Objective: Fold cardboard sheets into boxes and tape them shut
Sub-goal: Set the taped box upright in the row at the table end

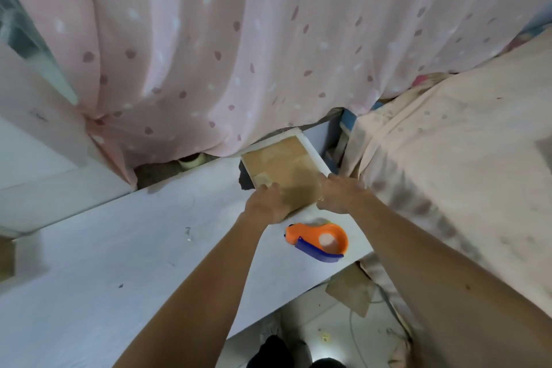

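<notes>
Your arms reach the cardboard box; left hand and right hand touch it, grip too blurry to tell. Press its top flat before taping.

Bare forearms, left hand, right hand; dark clothing low between them, blurred.

The left grip rests on the cardboard box at the counter's far edge; the right grip holds its near corner, tape dispenser just beside.
</notes>
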